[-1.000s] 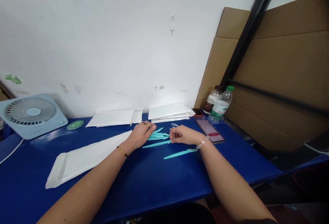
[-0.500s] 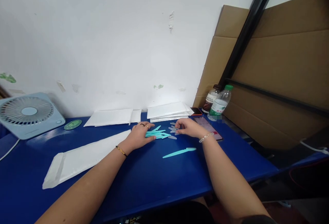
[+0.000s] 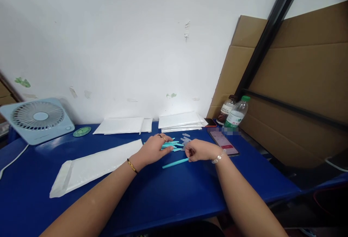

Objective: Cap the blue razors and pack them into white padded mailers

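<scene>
On the bench [image 3: 152, 197], the left hand [image 3: 155, 148] is spreading half-open over the teal pile [image 3: 172, 144]; to its right, the right hand [image 3: 199, 150] is pinching one stick [image 3: 175, 163] by its right end. Steady handling is likely requiring a firm pinch.

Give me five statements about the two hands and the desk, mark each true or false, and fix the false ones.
1. The right hand holds a slim plastic-looking turquoise stick. True.
2. The left hand rests on a black phone. False: it is at the loose cluster of thin turquoise sticks.
3. A pale blue square fan stands at the picture's left. True.
4. Both bottles have brown caps. False: one clear plastic bottle has a green cap.
5. A long white padded envelope lies on the blue desktop. True.
</scene>
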The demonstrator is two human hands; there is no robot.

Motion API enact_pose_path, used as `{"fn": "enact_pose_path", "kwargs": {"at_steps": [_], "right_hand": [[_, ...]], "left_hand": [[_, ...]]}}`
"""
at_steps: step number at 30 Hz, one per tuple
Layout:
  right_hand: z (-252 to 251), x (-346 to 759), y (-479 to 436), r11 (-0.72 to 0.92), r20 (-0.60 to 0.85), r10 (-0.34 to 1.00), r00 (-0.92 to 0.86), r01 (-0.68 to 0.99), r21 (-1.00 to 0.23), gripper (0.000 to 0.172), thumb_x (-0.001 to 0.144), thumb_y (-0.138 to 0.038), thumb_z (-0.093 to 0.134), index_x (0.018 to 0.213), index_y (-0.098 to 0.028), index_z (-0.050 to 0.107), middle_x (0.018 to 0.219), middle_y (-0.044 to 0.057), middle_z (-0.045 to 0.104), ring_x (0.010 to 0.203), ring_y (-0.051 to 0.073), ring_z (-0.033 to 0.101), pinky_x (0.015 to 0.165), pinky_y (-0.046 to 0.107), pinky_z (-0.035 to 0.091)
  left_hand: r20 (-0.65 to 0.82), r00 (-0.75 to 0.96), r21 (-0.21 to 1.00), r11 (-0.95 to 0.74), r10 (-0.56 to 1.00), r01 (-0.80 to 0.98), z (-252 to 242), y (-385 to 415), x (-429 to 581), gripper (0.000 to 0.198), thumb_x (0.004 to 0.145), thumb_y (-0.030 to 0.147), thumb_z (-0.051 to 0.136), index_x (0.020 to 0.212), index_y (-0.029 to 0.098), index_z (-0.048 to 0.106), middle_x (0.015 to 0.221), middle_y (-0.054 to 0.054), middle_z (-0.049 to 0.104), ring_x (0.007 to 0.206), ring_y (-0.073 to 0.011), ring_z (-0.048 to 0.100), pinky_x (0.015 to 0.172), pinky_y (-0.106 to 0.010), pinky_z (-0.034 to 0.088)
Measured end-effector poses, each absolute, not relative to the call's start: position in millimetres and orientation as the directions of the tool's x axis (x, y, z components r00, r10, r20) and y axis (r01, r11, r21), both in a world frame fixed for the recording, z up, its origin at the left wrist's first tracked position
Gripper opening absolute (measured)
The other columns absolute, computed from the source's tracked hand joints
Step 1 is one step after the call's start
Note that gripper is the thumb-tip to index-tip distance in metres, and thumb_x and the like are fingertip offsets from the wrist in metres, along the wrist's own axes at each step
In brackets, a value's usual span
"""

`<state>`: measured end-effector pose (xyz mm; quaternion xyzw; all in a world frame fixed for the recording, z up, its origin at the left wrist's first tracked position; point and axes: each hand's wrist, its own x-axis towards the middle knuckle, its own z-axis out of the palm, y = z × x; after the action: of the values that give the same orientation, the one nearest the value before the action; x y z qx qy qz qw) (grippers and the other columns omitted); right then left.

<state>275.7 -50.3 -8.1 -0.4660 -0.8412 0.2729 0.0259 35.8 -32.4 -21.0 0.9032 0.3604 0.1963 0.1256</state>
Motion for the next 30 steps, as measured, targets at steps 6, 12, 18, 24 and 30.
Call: {"fn": "enact_pose_path", "kwargs": {"at_steps": [6,12,18,24,30], "right_hand": [[-11,260,-51,0.425,0.042,0.817,-0.576,0.551,-0.718,0.009,0.078,-0.025,0.063,0.081,-0.018,0.061,0.065,-0.001,0.062,0.060,0.012,0.060,0.057,0.023,0.045],[-18,269,-37,0.271,0.151,0.901,-0.407,0.256,-0.928,0.030,0.071,-0.040,0.072,0.084,-0.015,0.061,0.063,0.001,0.064,0.059,0.014,0.063,0.057,0.025,0.050],[-25,280,-25,0.133,0.124,0.980,-0.158,0.048,-0.990,0.040,0.061,-0.040,0.079,0.089,-0.014,0.068,0.080,0.007,0.072,0.080,0.020,0.069,0.077,0.034,0.054],[-27,265,-27,0.120,0.110,0.971,-0.210,0.036,-0.992,0.039,0.069,-0.044,0.073,0.095,-0.015,0.069,0.079,0.005,0.070,0.073,0.018,0.069,0.070,0.031,0.054],[-26,263,-29,0.183,0.170,0.954,-0.246,0.029,-0.983,0.031,0.075,-0.043,0.068,0.091,-0.017,0.060,0.070,-0.002,0.062,0.051,0.010,0.061,0.057,0.025,0.049]], "left_hand": [[0.102,0.707,0.445,-0.668,0.700,0.597,-22,-52,40,0.037,0.093,0.038,0.033,0.080,0.020,0.062,0.077,-0.005,0.065,0.072,-0.0186,0.059,0.067,-0.028,0.043],[0.143,0.608,0.620,-0.550,0.781,0.560,-24,-46,29,0.040,0.095,0.044,0.027,0.087,0.021,0.059,0.083,-0.001,0.064,0.073,-0.0162,0.057,0.069,-0.027,0.043],[0.146,0.463,0.746,-0.405,0.874,0.529,-23,-40,25,0.042,0.093,0.046,0.027,0.085,0.021,0.058,0.084,-0.001,0.062,0.079,-0.0171,0.055,0.074,-0.029,0.045],[0.160,0.470,0.734,-0.423,0.868,0.532,-32,-32,17,0.033,0.090,0.046,0.035,0.081,0.021,0.053,0.068,0.002,0.053,0.063,-0.0137,0.048,0.059,-0.025,0.038],[0.189,0.478,0.669,-0.469,0.858,0.577,-33,-30,15,0.030,0.091,0.041,0.036,0.081,0.021,0.056,0.072,0.002,0.057,0.067,-0.0151,0.051,0.062,-0.025,0.037]]}}
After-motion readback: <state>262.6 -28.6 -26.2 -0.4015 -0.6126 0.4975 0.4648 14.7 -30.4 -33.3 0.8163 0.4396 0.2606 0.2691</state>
